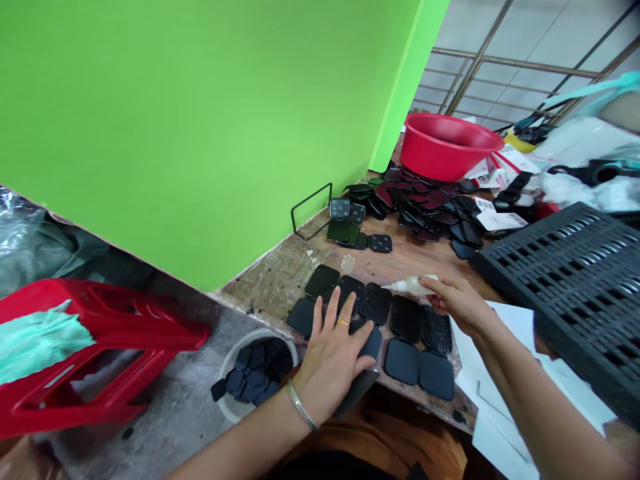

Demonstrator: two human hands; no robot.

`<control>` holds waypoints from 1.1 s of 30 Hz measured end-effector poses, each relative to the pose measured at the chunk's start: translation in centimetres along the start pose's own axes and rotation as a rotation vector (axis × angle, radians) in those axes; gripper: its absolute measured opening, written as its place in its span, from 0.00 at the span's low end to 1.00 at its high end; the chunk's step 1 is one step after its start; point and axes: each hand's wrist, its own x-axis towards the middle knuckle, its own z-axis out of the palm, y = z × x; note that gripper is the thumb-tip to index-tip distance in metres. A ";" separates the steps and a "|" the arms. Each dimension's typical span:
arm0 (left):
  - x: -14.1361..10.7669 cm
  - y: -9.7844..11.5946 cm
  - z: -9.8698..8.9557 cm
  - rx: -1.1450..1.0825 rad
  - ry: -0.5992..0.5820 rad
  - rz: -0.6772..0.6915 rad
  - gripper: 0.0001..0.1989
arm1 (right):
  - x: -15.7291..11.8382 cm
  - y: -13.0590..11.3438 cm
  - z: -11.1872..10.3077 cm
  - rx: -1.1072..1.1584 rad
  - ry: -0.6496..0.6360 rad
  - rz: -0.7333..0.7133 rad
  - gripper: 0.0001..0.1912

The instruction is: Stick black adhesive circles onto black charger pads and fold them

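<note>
My right hand (460, 301) is closed round a small white squeeze bottle (411, 287), its thin nozzle pointing left. The tip sits at a black square plate (376, 305) in the upper row on the table. My left hand (333, 353) is spread, with fingertips on a neighbouring black plate (351, 288). Dark plates (371, 345) show under its thumb and palm, partly hidden; whether they are gripped is unclear. More rounded black plates lie in two rows, including a matte plate (402, 362) at the front and a dotted plate (437, 329) at the right.
A heap of dark plates (420, 200) lies behind, near a red basin (450, 147). A black slotted crate (570, 267) and white paper (515, 327) are at right. Left stand a green panel (200, 133), a white basket (227, 400) of dark pieces, and a red stool (115, 340).
</note>
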 end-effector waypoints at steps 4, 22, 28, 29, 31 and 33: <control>0.3 0.5 0.7 0.015 -0.031 0.009 0.28 | 0.3 0.8 0.4 -0.040 -0.009 0.005 0.24; 0.9 1.3 0.5 0.044 -0.060 0.002 0.28 | -2.1 -3.1 0.0 -0.664 -0.045 -0.296 0.15; 1.1 1.4 0.2 0.044 -0.077 -0.001 0.28 | -2.0 -5.0 2.6 -0.685 -0.013 -0.350 0.14; 1.1 1.4 0.2 0.046 -0.080 0.001 0.28 | -1.7 -5.2 2.9 -0.710 0.004 -0.364 0.14; 1.1 1.4 0.2 0.050 -0.078 0.002 0.28 | -0.9 -5.6 3.1 -0.767 0.035 -0.377 0.14; 1.0 1.5 0.3 0.054 -0.071 -0.002 0.28 | -0.3 -5.7 2.9 -0.812 0.051 -0.369 0.15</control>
